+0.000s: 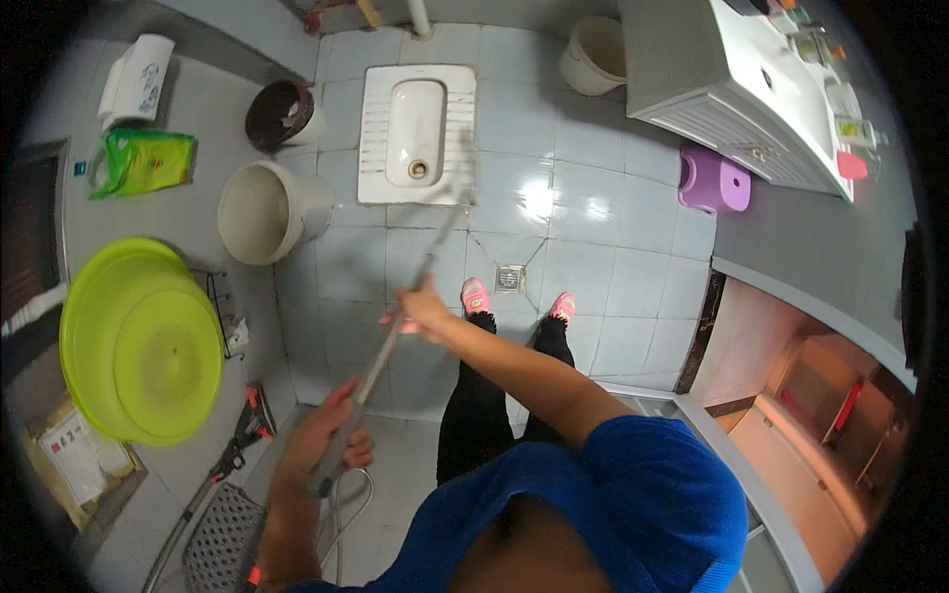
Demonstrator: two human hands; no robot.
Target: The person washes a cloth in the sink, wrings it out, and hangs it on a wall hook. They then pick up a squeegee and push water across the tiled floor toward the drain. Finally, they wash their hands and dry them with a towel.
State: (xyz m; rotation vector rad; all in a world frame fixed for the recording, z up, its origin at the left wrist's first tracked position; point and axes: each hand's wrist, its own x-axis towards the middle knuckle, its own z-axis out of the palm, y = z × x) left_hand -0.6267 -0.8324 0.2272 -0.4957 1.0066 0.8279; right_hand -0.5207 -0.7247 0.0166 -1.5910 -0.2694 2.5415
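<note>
1. While your left hand (333,433) has its fingers curled round the pole (380,364) close to the near end, your right hand (425,308) is closed round the shaft farther up. No gap seen in either grip; right hand somewhat blurred.
2. Pole position: slants from your left hand, under your right hand, then forward and rightward. Its far end, smeared by blur, shows by the near right corner of the toilet (416,133), which lies ahead of your right hand. Touching or just above, cannot tell; nor what head, if any, it carries.
3. Done, by my reading: pole picked up, two-handed grip set, far end brought out beyond your right hand. Work looks to be under way.
4. How much ground is covered, cannot say. The floor (633,232) ahead and right of your right hand shines in patches; could be wet, could be lamp glare. No clear line between worked and unworked tiles.
5. Left, as I judge it: whatever stroke is in hand, then letting go of the pole. Neither hand has released it.
6. Out of both hands: the bucket (314,206) and the bin (312,128), ahead-left of your right hand; the basin (183,341), left of your left hand; the sprayer (249,427), nearer on that same side.
7. The drain (510,279) sits right of your right hand, just ahead, clear of the pole.
</note>
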